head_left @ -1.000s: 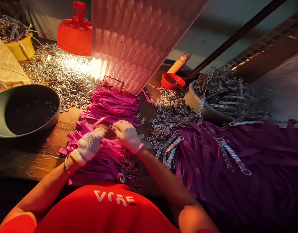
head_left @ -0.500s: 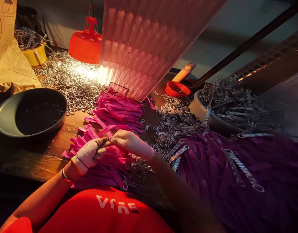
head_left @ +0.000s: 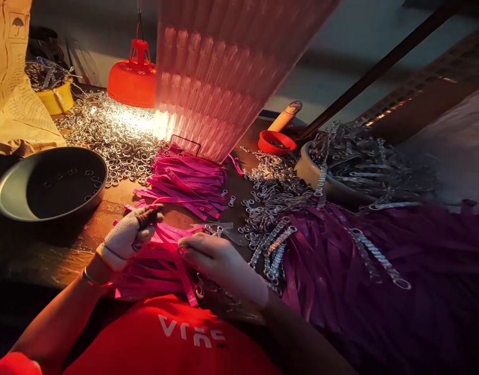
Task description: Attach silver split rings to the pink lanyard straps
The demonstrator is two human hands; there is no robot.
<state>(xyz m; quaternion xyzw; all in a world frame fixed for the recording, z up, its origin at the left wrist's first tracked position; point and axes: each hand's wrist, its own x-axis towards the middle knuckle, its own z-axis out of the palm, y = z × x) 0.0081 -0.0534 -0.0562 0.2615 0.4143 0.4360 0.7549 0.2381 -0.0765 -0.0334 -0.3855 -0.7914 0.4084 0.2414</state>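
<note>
My left hand (head_left: 126,239), in a white knitted glove with darkened fingertips, is closed over the left part of a pile of pink straps (head_left: 153,265); what its fingers hold is too small to make out. To its right, my right hand (head_left: 224,260), also in a pale glove, pinches a pink strap (head_left: 187,281) that hangs down toward the red shirt. A small ring-like glint shows at the right fingertips. The two hands are apart. Just beyond them lies another stack of pink straps (head_left: 188,177).
A dark bowl (head_left: 52,208) with some rings stands at left. Loose metal rings (head_left: 122,151) are heaped under a red lamp (head_left: 132,83). A ribbed clear panel (head_left: 224,78) rises centrally. At right are a red dish (head_left: 276,143), a basin of metal pieces (head_left: 305,169) and purple straps (head_left: 321,265).
My hands have separated, the left moving left and the right moving right and down. The strap between them now hangs toward the shirt. The whole view has shifted slightly.
</note>
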